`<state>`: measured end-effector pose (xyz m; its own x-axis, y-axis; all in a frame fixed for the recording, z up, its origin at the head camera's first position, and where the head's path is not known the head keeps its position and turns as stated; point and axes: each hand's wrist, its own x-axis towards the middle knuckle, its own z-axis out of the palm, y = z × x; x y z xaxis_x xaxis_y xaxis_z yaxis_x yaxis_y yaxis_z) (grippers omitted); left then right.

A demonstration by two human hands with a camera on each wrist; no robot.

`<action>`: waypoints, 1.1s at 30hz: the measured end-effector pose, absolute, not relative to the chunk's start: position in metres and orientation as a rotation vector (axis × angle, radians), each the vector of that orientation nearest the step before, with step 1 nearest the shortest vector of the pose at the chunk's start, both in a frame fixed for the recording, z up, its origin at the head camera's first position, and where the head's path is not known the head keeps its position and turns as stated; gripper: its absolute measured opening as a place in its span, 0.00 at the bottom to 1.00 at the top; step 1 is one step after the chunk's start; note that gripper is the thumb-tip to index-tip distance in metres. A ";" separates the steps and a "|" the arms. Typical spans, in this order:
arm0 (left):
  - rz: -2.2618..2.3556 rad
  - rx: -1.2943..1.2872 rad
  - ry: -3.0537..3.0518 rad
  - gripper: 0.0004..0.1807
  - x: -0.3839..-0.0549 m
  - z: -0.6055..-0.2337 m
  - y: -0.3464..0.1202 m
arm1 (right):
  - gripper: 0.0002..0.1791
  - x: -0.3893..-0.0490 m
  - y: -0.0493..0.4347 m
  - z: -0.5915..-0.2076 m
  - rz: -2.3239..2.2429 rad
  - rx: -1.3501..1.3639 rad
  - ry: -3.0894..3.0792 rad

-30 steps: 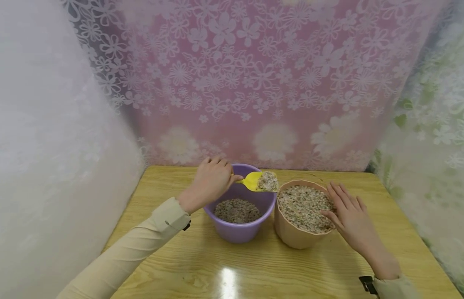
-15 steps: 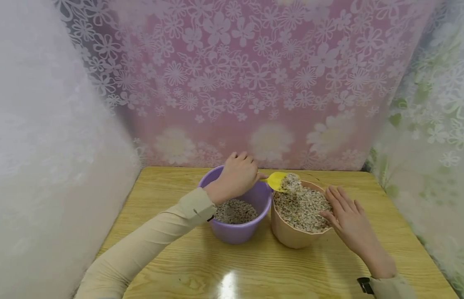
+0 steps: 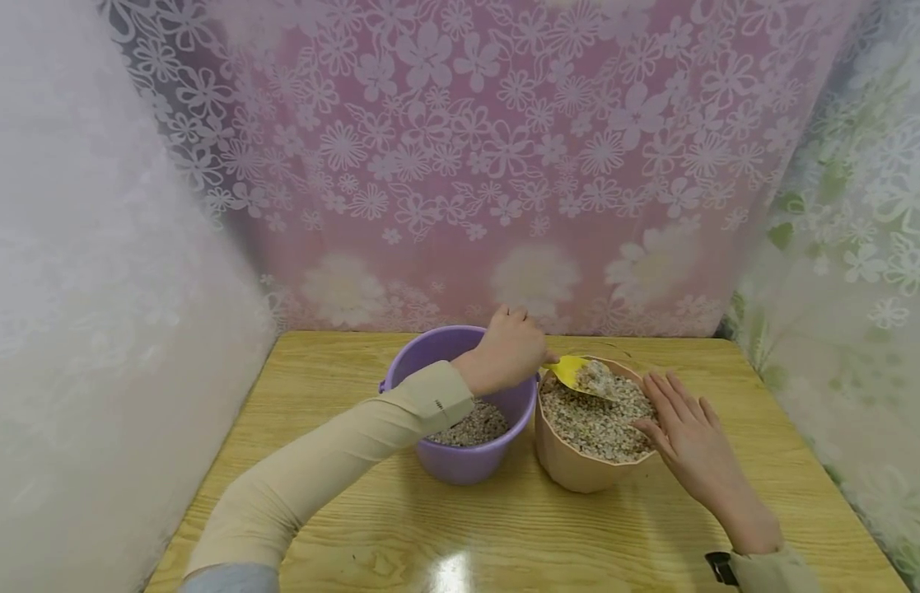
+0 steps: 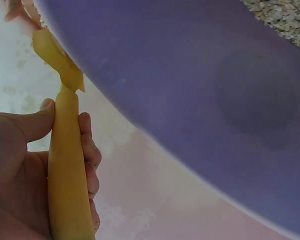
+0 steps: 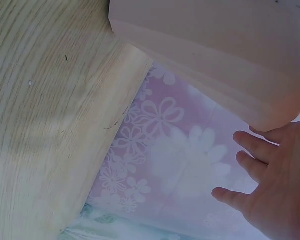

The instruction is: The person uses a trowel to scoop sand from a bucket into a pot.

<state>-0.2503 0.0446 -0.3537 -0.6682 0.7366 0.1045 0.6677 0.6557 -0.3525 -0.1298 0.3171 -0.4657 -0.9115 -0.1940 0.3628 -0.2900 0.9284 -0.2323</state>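
My left hand [image 3: 510, 352] grips the handle of a yellow scoop [image 3: 569, 371], fingers wrapped round it in the left wrist view. The scoop's blade bears pale gravel [image 3: 596, 379] and tilts down over the orange pot [image 3: 578, 473], which is filled near its rim with the same gravel. My left forearm passes over a purple bucket [image 3: 460, 469] that has a lower layer of gravel [image 3: 474, 424] in it. At the pot's right side my right hand [image 3: 685, 441] rests with extended fingers against the rim; in the right wrist view its fingers [image 5: 255, 147] are spread beside the pot wall.
Both containers stand side by side on a wooden table [image 3: 356, 511]. A pink flowered curtain [image 3: 445, 165] hangs right behind the table's back edge, with a pale sheet [image 3: 119, 288] on the left and a green-leaf patterned one [image 3: 860, 288] on the right.
My left hand has carried the loaded scoop rightward from above the purple bucket to the orange pot, where the blade now dips lower. The right hand has stayed at the pot's rim.
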 end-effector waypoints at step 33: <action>0.502 -1.117 -2.595 0.24 -0.245 -0.339 0.039 | 0.37 -0.130 0.319 -0.469 0.420 0.349 -2.738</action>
<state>-0.2451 0.0386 -0.3388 -0.6660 0.7379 0.1093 0.6440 0.6426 -0.4151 -0.1299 0.3186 -0.4685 -0.9091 -0.1860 0.3727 -0.2893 0.9257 -0.2435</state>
